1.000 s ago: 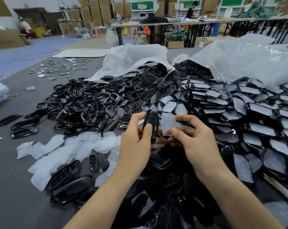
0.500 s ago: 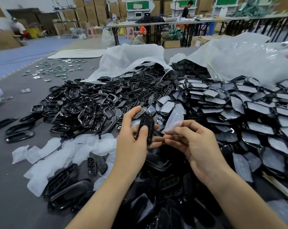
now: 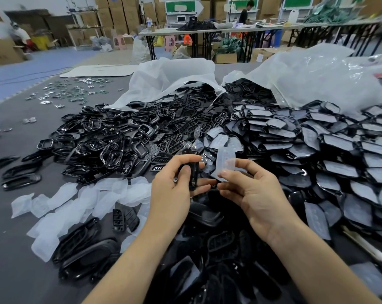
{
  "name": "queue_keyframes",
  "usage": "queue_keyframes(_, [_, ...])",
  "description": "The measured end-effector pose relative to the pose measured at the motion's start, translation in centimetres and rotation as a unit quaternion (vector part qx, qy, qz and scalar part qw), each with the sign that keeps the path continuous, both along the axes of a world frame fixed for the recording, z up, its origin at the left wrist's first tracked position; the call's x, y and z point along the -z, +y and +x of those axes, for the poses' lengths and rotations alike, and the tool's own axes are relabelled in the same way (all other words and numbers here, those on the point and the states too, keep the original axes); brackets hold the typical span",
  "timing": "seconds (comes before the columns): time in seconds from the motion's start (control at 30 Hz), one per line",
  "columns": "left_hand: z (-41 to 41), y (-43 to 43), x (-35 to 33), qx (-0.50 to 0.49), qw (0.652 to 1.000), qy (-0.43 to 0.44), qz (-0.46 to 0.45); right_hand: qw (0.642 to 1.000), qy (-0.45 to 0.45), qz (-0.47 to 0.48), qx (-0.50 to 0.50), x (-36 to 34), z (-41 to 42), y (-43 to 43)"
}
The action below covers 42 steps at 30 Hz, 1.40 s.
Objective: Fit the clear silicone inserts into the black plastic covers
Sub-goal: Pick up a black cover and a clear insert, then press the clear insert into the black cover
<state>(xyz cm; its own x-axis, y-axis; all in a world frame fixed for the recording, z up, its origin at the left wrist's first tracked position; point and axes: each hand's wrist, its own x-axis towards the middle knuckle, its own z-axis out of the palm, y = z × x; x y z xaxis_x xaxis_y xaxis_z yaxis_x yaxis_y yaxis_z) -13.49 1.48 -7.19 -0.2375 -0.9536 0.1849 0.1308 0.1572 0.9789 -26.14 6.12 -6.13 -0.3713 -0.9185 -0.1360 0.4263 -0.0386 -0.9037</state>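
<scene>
Gripping a slim black plastic cover (image 3: 194,174), the left hand (image 3: 172,189) sits nine o'clock of the right hand (image 3: 251,191), which pinches a floppy clear silicone insert (image 3: 225,160) that may buckle crooked.

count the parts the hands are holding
2: a black cover gripped in the left hand, and a clear silicone insert pinched by the right hand, just right of it. More could be hidden behind the hands.

The cover (image 3: 194,175) is glossy black plastic; the insert (image 3: 224,160) is cloudy, matt silicone; the bags (image 3: 176,77) are thin crinkled film; the table (image 3: 8,249) is matt grey
</scene>
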Motion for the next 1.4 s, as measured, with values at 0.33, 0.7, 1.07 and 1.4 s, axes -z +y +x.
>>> queue_keyframes(0.33, [-0.09, -0.02, 0.16, 0.0, 1.0, 0.0, 0.005, 0.999, 0.049, -0.013, -0.002, 0.36, -0.2, 0.03])
queue_keyframes(0.7, [-0.06, -0.11, 0.47, 0.0, 1.0, -0.015, -0.012, 0.999, 0.002, -0.041, -0.021, -0.21, -0.18, 0.32])
queue_keyframes(1.07, [-0.2, -0.02, -0.02, 0.036, 0.998, 0.047, 0.033, 0.994, -0.001, -0.106, -0.029, -0.39, -0.1, 0.35])
queue_keyframes(1.4, [-0.3, 0.1, 0.08, 0.061, 0.997, 0.037, 0.028, 0.996, 0.013, -0.093, -0.001, -0.11, -0.31, 0.3])
